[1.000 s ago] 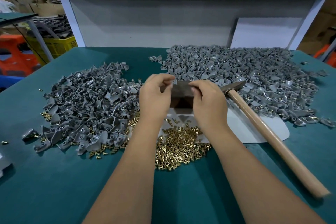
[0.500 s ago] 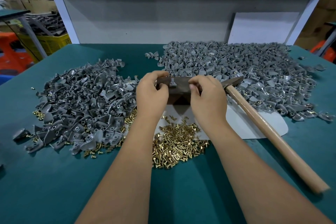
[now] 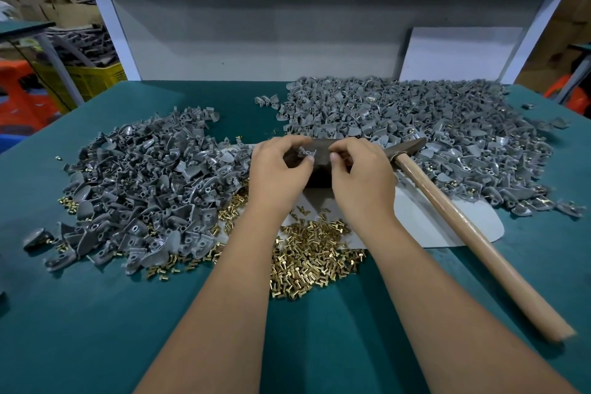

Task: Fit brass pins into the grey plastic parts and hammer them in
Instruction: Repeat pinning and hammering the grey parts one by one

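A small grey plastic part is held over a dark block in the middle of the green table. The part is pinched by the fingertips of the left hand, with the thumb curled in under it. The right hand is kept just beside the part, on its right side. Its fingers are curled and its thumb and first finger are pressed together, but what is pinched between them is too small to be seen. Whether a pin is held there cannot be told.

A heap of brass pins is spread on the table near the person, partly under the two arms. Some of the pins are lying on a white sheet that is laid under the block.

A hammer with a wooden handle is laid on the right side, not held by either hand. Its dark metal head is rested beside the block, close to the right hand, and its handle is pointed toward the near right.

A big pile of grey parts is heaped on the left. A few brass pins are scattered at its edges. A second, wider pile of grey parts is heaped on the far right side.

A grey board is stood up behind the table. A yellow crate is seen far off to the left.
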{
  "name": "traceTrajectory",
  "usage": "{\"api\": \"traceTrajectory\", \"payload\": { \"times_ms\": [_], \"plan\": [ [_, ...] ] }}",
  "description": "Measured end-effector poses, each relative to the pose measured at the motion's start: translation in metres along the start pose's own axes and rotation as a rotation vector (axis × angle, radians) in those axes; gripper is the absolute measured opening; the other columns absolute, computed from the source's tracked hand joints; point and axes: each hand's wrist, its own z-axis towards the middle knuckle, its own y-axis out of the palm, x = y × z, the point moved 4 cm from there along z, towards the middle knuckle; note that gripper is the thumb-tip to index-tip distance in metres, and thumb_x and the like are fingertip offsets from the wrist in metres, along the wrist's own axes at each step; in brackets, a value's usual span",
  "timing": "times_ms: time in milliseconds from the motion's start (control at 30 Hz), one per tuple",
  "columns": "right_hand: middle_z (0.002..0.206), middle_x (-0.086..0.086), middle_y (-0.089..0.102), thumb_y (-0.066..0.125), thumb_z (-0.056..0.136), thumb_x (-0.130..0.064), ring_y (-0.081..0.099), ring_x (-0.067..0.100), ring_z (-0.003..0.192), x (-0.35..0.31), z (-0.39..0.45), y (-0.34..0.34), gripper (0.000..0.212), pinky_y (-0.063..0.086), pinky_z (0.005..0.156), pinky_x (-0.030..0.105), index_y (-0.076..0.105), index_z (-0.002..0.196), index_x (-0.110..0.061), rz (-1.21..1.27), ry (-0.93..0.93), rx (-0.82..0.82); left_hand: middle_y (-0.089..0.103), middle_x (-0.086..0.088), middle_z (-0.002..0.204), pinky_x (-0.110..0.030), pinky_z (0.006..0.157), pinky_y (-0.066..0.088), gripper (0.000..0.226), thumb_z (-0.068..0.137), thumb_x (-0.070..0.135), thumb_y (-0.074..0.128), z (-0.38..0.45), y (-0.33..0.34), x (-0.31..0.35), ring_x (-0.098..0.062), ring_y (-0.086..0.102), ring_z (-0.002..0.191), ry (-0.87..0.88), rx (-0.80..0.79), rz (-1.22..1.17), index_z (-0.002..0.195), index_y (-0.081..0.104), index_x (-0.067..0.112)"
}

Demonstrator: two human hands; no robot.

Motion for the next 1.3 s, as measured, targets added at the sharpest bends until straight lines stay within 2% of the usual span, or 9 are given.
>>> {"api": "traceTrajectory", "payload": {
  "times_ms": [67,200,367,567,767,967,1067,1200,1300],
  "plan": [
    [0.093,-0.006,0.063,0.059,0.090,-0.013,0.051,0.016,0.095,0.001,0.000,0.001,0.010,0.043,0.082,0.034,0.067,0.093,-0.017,0.008,0.003,-0.008,0.067,0.009,0.111,-0.041,0.102,0.047,0.033,0.086,0.013,0.064,0.000,-0.001,0.000,-0.017,0.055,0.118,-0.026,0.006,-0.025,0.116,0.069,0.026],
    [0.088,-0.010,0.060,0.061,0.090,-0.015,0.049,0.016,0.094,0.000,0.001,0.003,0.008,0.042,0.083,0.035,0.068,0.091,-0.019,0.006,-0.002,-0.026,0.070,0.011,0.103,-0.031,0.096,0.053,0.035,0.089,0.004,0.060,-0.001,-0.002,0.000,-0.002,0.062,0.103,-0.083,-0.002,-0.149,0.116,0.068,0.025],
    [0.086,-0.015,0.056,0.061,0.090,-0.017,0.047,0.012,0.093,0.000,0.002,0.001,0.008,0.044,0.085,0.039,0.067,0.090,-0.022,0.084,0.044,-0.043,0.072,0.009,0.092,-0.034,0.097,0.052,0.032,0.085,0.004,0.068,-0.002,-0.001,0.002,-0.006,0.066,0.098,-0.086,-0.022,-0.215,0.108,0.069,0.027],
    [0.095,-0.005,0.065,0.062,0.089,-0.019,0.052,0.021,0.099,-0.003,0.002,0.003,0.008,0.044,0.088,0.047,0.069,0.091,-0.022,0.128,0.059,-0.054,0.074,0.001,0.092,-0.031,0.093,0.054,0.029,0.084,0.001,0.072,-0.004,0.003,0.003,-0.009,0.069,0.094,-0.102,-0.064,-0.281,0.104,0.070,0.022],
    [0.095,-0.003,0.064,0.062,0.088,-0.020,0.051,0.022,0.100,-0.002,0.007,0.007,0.008,0.040,0.091,0.043,0.070,0.088,-0.023,0.035,0.063,-0.068,0.074,0.007,0.086,-0.031,0.093,0.054,0.026,0.084,0.005,0.073,-0.004,0.003,0.002,-0.005,0.069,0.092,-0.114,-0.065,-0.280,0.102,0.070,0.023],
    [0.095,0.004,0.059,0.057,0.089,-0.012,0.051,0.026,0.097,-0.017,0.011,0.006,0.011,0.037,0.085,0.037,0.068,0.091,-0.014,-0.275,-0.233,-0.103,0.073,0.012,0.089,-0.022,0.087,0.052,0.027,0.083,0.008,0.074,-0.001,0.003,0.000,0.001,0.067,0.090,-0.103,-0.065,-0.237,0.093,0.069,0.033],
    [0.100,0.005,0.060,0.055,0.088,-0.009,0.050,0.026,0.102,-0.026,0.019,0.005,0.015,0.036,0.085,0.035,0.067,0.095,-0.014,-0.408,-0.322,-0.190,0.072,0.011,0.092,-0.021,0.085,0.052,0.025,0.083,0.008,0.073,-0.001,0.003,-0.001,0.000,0.067,0.091,-0.112,-0.065,-0.231,0.097,0.070,0.029],
    [0.098,0.003,0.063,0.060,0.090,-0.019,0.054,0.025,0.095,-0.025,0.030,-0.001,0.008,0.032,0.073,0.031,0.067,0.090,-0.024,-0.382,-0.140,-0.295,0.071,0.010,0.092,-0.026,0.090,0.052,0.024,0.085,0.008,0.072,0.000,0.005,-0.002,-0.005,0.066,0.095,-0.136,-0.057,-0.246,0.099,0.069,0.026],
    [0.095,0.003,0.066,0.061,0.090,-0.025,0.056,0.025,0.090,-0.021,0.030,0.001,0.013,0.039,0.074,0.032,0.058,0.079,-0.032,-0.314,0.004,-0.333,0.072,0.009,0.094,-0.029,0.094,0.051,0.022,0.086,0.011,0.073,-0.001,0.005,-0.001,-0.006,0.066,0.098,-0.124,-0.064,-0.226,0.101,0.070,0.026]
  ]
}}
